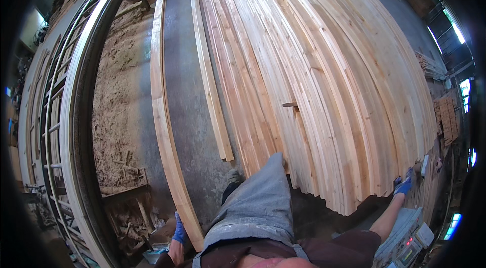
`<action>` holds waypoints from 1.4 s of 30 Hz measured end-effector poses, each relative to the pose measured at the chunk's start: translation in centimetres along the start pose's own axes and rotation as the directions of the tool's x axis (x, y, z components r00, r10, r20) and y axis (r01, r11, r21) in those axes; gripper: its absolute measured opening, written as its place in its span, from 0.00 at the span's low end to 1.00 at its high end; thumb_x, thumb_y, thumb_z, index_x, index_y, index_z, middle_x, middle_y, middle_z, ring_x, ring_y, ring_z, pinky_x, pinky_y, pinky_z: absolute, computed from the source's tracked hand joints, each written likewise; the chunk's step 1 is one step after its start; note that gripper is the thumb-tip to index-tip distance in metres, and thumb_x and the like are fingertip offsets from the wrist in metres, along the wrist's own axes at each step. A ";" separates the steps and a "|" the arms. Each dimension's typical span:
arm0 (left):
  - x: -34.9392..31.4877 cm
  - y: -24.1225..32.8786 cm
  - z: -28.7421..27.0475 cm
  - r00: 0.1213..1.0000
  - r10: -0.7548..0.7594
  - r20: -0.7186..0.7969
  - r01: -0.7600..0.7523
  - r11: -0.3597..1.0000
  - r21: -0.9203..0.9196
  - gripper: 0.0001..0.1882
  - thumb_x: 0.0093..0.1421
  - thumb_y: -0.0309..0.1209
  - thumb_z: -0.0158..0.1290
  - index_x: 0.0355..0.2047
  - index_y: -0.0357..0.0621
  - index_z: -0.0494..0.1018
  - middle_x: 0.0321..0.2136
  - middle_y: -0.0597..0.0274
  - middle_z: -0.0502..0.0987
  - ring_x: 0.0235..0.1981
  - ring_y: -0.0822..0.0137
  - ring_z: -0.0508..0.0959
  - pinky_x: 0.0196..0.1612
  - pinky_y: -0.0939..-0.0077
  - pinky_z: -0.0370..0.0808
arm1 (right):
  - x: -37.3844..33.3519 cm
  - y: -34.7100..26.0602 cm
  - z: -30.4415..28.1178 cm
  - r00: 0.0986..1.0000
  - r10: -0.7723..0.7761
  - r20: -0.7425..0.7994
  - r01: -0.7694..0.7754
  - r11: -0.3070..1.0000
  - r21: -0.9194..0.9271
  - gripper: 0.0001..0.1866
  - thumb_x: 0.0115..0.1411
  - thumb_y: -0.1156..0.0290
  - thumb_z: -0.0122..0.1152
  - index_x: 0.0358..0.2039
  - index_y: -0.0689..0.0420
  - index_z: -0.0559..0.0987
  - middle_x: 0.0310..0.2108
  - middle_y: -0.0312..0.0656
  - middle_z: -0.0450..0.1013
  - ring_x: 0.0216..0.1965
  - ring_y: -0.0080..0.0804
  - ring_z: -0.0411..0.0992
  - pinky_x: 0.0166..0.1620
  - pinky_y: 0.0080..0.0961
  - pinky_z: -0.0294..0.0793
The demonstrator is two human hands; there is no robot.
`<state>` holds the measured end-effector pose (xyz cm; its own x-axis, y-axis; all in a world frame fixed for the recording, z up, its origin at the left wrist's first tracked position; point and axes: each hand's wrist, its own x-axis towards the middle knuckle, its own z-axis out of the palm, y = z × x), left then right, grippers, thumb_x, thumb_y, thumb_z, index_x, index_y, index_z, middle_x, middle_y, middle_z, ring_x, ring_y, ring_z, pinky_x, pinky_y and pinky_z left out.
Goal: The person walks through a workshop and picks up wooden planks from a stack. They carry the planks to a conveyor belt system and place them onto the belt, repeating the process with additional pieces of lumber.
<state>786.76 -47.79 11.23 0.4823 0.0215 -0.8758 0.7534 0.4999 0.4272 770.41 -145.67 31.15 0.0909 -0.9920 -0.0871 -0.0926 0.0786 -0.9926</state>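
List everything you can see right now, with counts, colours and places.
Plank stack: many, pale wood, centre to right.
Long plank: one, pale, left of centre, its near end at the left hand.
Loose slat: one, pale, on grey floor beside the stack.
Sawdust: tan, left floor.
Metal rail frame: one, grey, far left.
Machine panel: grey, lower right.
Left hand: blue glove, gripping the long plank.
Right hand: blue glove, at the stack's right edge.

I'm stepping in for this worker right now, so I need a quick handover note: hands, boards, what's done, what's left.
Left hand, blue glove, grips the near end of a long plank lying apart on the dark floor.
Right hand, blue glove, rests at the near right edge of the big board stack.
A short strip lies between plank and stack.
Done: most boards stacked. Left: plank and strip remain off the stack.
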 end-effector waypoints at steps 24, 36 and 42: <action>-1.6 -1.6 -0.3 0.992 -0.125 0.023 0.121 0.985 0.124 0.38 0.63 0.67 0.43 0.58 0.50 0.71 0.42 0.54 0.81 0.38 0.53 0.81 0.44 0.55 0.80 | -1.8 -1.6 1.1 0.980 0.182 -0.081 -0.174 0.980 0.096 0.16 0.63 0.55 0.60 0.51 0.38 0.81 0.45 0.21 0.73 0.22 0.25 0.63 0.22 0.19 0.62; -1.5 1.9 -3.2 0.990 -0.129 0.052 0.113 0.964 0.240 0.36 0.64 0.65 0.43 0.57 0.50 0.71 0.41 0.54 0.81 0.38 0.53 0.81 0.44 0.54 0.80 | -4.7 -21.5 1.7 0.955 -0.282 -0.088 0.291 0.950 0.114 0.17 0.65 0.54 0.58 0.50 0.48 0.78 0.37 0.34 0.75 0.28 0.18 0.70 0.23 0.15 0.64; 0.2 -1.1 -3.1 0.979 -0.183 0.085 0.158 0.958 0.240 0.35 0.64 0.64 0.43 0.57 0.50 0.71 0.41 0.54 0.81 0.38 0.53 0.81 0.44 0.54 0.80 | -1.0 -11.6 -11.9 0.979 0.152 -0.136 -0.156 0.988 -0.017 0.19 0.66 0.46 0.55 0.44 0.47 0.80 0.32 0.32 0.77 0.28 0.27 0.75 0.30 0.26 0.73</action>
<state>784.60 -45.61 9.91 0.3726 -0.1445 -0.9167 0.9051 0.2745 0.3246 759.60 -146.74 43.75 -0.0595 -0.9726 -0.2246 -0.1224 0.2305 -0.9654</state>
